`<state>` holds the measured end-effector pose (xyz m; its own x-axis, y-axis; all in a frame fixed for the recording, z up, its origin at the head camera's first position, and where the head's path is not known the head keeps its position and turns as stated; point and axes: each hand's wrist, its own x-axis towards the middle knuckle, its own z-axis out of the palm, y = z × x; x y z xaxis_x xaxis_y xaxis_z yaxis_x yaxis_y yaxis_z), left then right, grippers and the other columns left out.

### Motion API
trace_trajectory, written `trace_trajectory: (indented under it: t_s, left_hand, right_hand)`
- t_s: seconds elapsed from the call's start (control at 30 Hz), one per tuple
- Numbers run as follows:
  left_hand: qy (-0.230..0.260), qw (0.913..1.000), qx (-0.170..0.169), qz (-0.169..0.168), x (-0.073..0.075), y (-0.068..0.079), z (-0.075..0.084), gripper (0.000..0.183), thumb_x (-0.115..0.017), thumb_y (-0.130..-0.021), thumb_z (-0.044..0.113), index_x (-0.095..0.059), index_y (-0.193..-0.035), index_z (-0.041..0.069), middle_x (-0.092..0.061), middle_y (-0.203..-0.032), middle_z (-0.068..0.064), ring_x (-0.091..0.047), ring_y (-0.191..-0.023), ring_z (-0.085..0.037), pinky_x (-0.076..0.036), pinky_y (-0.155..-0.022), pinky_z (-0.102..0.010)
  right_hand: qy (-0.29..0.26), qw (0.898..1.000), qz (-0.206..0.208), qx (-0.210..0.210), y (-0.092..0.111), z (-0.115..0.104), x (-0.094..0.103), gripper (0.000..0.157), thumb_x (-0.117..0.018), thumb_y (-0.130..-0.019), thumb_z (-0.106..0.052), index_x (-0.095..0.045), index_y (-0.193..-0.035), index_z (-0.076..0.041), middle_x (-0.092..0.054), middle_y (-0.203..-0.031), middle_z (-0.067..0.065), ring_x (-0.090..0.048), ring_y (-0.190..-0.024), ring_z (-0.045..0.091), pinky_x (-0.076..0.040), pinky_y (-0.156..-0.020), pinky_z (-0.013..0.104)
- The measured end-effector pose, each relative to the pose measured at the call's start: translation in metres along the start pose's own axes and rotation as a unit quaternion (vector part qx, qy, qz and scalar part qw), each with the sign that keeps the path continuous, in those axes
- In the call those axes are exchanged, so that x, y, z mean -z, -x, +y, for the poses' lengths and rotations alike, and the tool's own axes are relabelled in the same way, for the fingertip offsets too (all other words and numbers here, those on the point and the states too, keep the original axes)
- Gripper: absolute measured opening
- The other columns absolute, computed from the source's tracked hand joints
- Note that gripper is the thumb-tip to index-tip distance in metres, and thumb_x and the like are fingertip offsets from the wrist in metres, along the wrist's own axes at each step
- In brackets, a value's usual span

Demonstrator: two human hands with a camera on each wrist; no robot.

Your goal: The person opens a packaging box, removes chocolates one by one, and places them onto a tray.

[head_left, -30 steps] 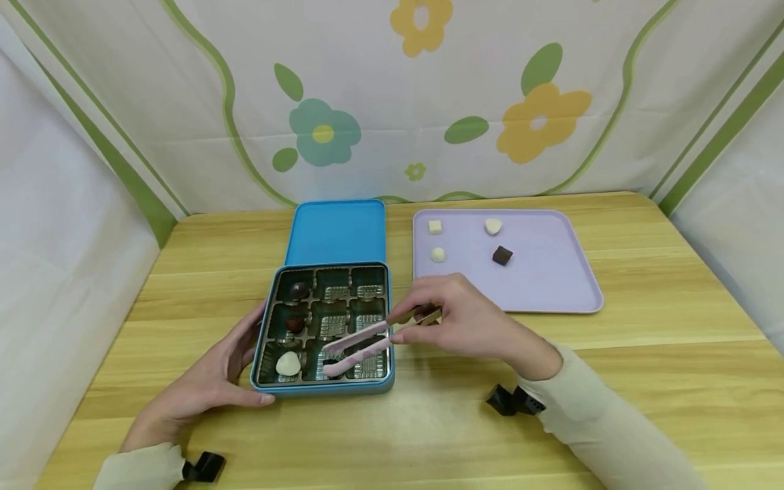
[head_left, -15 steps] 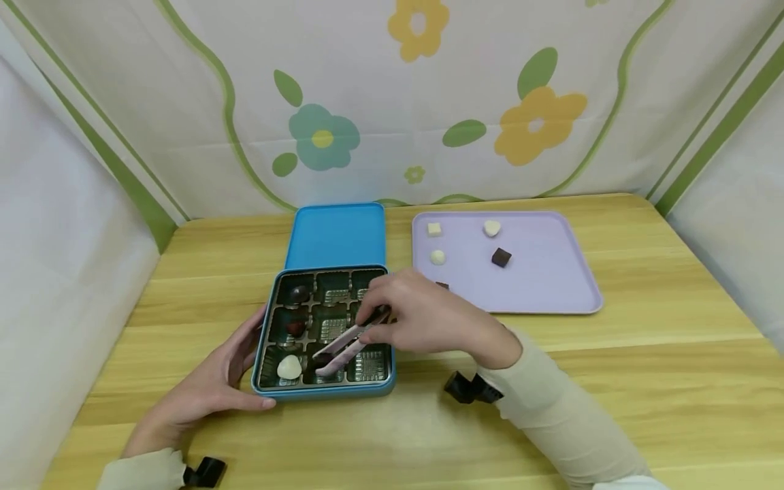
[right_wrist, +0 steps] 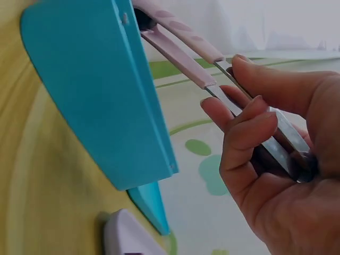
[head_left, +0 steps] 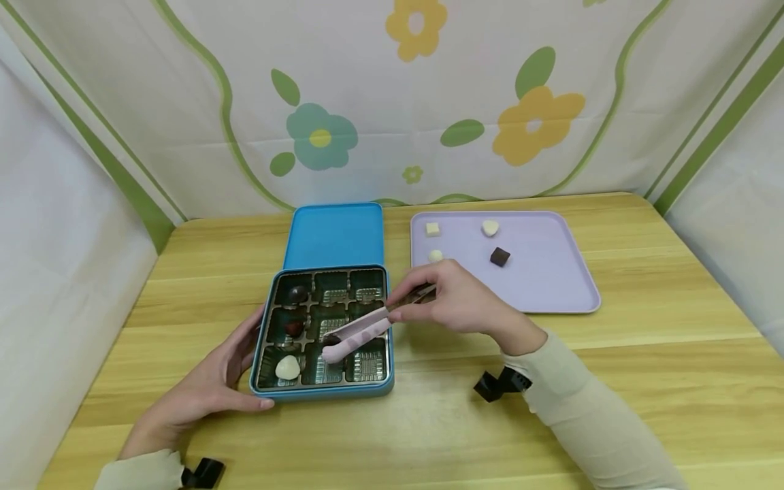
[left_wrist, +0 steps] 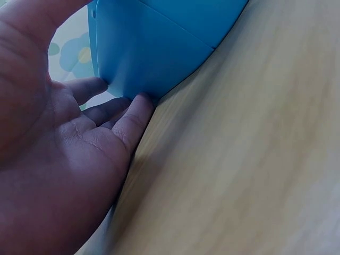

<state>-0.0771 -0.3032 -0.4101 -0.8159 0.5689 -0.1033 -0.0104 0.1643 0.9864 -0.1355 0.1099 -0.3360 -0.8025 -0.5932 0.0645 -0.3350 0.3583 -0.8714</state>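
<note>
My right hand (head_left: 459, 303) holds a pair of tongs (head_left: 361, 332) with pink tips over the open blue tin (head_left: 318, 393). A dark chocolate (right_wrist: 143, 20) sits between the tong tips, above the front middle compartment; in the head view only a bit of it shows. Along the tin's left column lie a dark round chocolate (head_left: 297, 294) at the back, a reddish-brown chocolate (head_left: 295, 329) in the middle and a white chocolate (head_left: 287, 368) in front. My left hand (head_left: 205, 384) grips the tin's left front corner, its fingertips on the side wall (left_wrist: 154, 48) and thumb at the front.
Behind the tin lies its blue lid (head_left: 335, 235). To the right, a lilac tray (head_left: 545, 272) bears a white square chocolate (head_left: 432, 229), a white heart-shaped one (head_left: 490, 228), a white round one (head_left: 435, 256) and a dark cube (head_left: 499, 256). My right hand overlaps its front edge.
The tongs dipped into the front middle compartment with their tips apart. They are now raised slightly and drawn together on the dark chocolate, and my right hand is back to the right. Left hand unchanged.
</note>
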Motion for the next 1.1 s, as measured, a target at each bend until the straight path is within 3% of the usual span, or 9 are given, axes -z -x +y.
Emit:
trace_trajectory:
  t_s: [0.2,0.63,0.87,1.1]
  left_hand:
    - [-0.006,0.9999,0.006,0.007,0.000,0.001,0.000,0.131,-0.086,-0.082,-0.008,-0.002,-0.175,0.030,0.001,-0.182,-0.015,-0.041,-0.147,0.012,-0.049,-0.109,-0.017]
    - [-0.005,1.0000,-0.003,0.001,0.000,-0.001,0.000,0.131,-0.087,-0.083,-0.007,-0.001,-0.175,0.029,0.002,-0.183,-0.014,-0.040,-0.149,0.012,-0.049,-0.109,-0.017]
    - [0.000,1.0000,-0.006,-0.007,0.001,-0.003,-0.001,0.132,-0.086,-0.083,-0.008,0.000,-0.175,0.029,0.002,-0.183,-0.010,-0.038,-0.150,0.012,-0.049,-0.110,-0.017]
    - [-0.005,1.0000,-0.006,0.003,0.000,-0.002,-0.004,0.133,-0.086,-0.081,-0.010,0.000,-0.175,0.028,0.002,-0.183,-0.010,-0.038,-0.151,0.012,-0.048,-0.110,-0.016]
  right_hand:
    - [-0.015,0.999,0.001,-0.033,0.003,0.003,0.002,0.009,-0.084,-0.095,-0.019,-0.086,-0.102,-0.023,-0.082,-0.102,-0.008,-0.068,-0.094,0.018,-0.056,-0.078,0.031]
    - [-0.048,0.997,0.022,-0.052,0.006,0.011,0.005,0.012,-0.086,-0.092,-0.018,-0.087,-0.105,-0.018,-0.082,-0.102,-0.002,-0.068,-0.088,0.016,-0.054,-0.072,0.027]
    - [-0.062,0.992,0.066,-0.084,0.022,0.022,0.025,0.014,-0.087,-0.092,-0.017,-0.087,-0.106,-0.016,-0.083,-0.102,-0.001,-0.067,-0.084,0.011,-0.054,-0.070,0.023]
    - [-0.073,0.979,0.126,-0.140,0.043,0.036,0.054,0.020,-0.087,-0.093,-0.020,-0.085,-0.111,-0.010,-0.077,-0.088,-0.004,-0.052,-0.063,0.009,-0.047,-0.056,0.028]
